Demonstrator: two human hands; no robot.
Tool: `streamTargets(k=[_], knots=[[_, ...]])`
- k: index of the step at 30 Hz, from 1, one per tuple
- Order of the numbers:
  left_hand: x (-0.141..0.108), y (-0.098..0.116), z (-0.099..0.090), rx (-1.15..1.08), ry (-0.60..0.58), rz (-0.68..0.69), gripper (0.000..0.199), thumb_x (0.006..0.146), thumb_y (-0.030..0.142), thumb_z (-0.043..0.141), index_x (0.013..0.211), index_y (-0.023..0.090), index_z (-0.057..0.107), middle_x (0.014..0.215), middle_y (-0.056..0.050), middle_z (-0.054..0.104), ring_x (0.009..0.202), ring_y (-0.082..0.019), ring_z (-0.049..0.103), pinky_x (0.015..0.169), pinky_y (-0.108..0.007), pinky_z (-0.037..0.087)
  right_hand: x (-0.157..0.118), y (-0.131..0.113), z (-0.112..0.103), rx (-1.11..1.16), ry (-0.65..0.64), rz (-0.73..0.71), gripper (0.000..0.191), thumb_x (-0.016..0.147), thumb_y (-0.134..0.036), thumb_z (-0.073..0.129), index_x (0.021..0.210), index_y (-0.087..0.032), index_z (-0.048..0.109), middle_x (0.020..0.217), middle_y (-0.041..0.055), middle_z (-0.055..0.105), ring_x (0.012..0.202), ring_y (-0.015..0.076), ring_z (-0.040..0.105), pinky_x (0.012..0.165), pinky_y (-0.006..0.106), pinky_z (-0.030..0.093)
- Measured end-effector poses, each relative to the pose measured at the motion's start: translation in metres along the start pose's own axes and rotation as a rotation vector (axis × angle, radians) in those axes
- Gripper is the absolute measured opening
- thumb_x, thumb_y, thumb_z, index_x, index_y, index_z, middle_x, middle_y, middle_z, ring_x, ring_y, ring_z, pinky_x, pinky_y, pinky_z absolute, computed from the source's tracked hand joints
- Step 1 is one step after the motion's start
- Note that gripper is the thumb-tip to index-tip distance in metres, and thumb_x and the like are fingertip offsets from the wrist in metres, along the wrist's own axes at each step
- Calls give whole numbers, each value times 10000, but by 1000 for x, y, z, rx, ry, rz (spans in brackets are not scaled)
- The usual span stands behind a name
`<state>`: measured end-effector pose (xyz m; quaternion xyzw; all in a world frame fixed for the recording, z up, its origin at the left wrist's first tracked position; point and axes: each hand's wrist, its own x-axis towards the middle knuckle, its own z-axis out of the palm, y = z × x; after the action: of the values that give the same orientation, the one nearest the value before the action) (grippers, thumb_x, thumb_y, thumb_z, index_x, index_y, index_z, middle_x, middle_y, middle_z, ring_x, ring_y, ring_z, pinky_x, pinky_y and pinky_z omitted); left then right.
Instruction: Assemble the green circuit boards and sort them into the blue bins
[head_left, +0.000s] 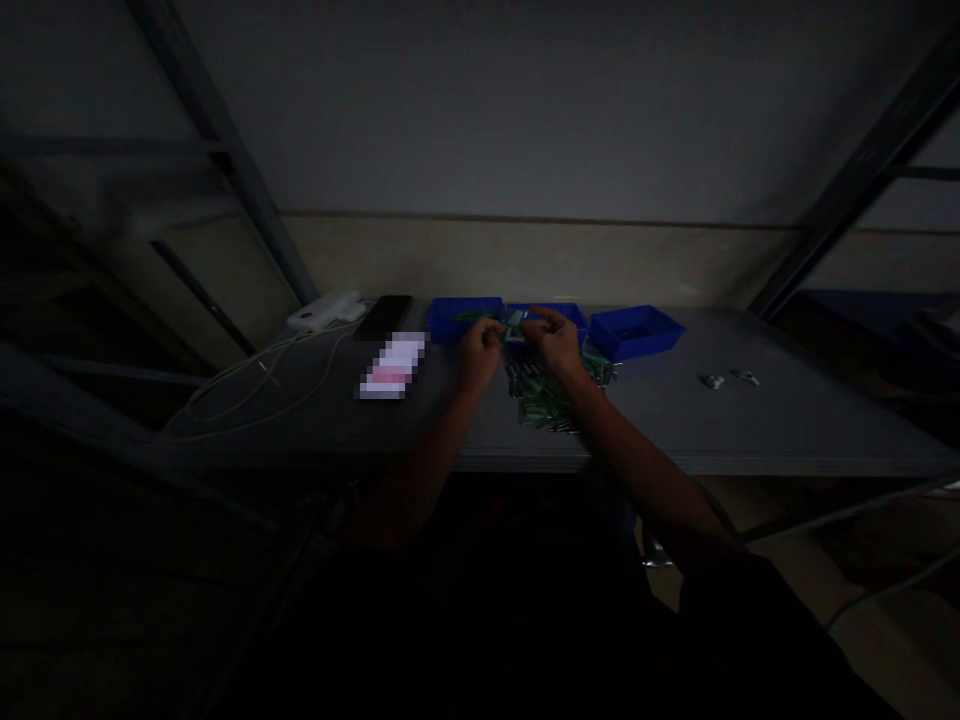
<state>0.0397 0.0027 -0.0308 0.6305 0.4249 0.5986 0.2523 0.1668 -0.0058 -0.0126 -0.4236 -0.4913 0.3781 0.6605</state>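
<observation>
In the dim head view, my left hand (pixel 480 352) and my right hand (pixel 556 346) are close together over the table. Between their fingertips is a small green and clear piece (pixel 514 323), too dark to name by kind; both hands are closed on it. Below my right hand lies a pile of green pieces with shiny metal parts (pixel 541 405), partly covered by that hand and forearm. Just behind my hands stand a left blue bin (pixel 442 318) with something green in it and a middle blue bin (pixel 576 316), half hidden by my right hand.
To the right stands another blue bin (pixel 637 345). Small pale metallic bits (pixel 712 381) lie farther right on the grey table (pixel 660 430). At left are a lit phone (pixel 394 367), a dark phone-like slab (pixel 385 316), a white device (pixel 322 312) and loose cables (pixel 255 430). A wall rises behind.
</observation>
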Motion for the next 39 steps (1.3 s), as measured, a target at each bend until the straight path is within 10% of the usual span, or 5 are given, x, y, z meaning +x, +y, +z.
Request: streamTargets(k=[10,17,39], knots=[[3,7,-1,-146,-117,-301,201,726,330,521,755,170,638,742,-28,635,685,-144,568,621,-245,422,-2,-4,-6,-258,-13,-383,21,641,-200,522,653,-187,533,815,37,602,810,162,564,737,295,453],[4,14,-6,-314,-81,-549,487,749,601,447,807,161,647,745,-46,640,543,-104,531,499,-230,361,-6,-8,-5,-429,-55,-574,81,616,-118,517,585,-193,522,984,69,543,991,199,510,889,354,408],[5,3,-4,-450,-49,-384,186,702,342,624,751,169,577,638,25,529,544,-77,485,495,-201,354,-9,-8,-3,-266,-144,-172,359,665,-242,534,1019,-186,515,573,-72,483,522,104,447,533,227,368]])
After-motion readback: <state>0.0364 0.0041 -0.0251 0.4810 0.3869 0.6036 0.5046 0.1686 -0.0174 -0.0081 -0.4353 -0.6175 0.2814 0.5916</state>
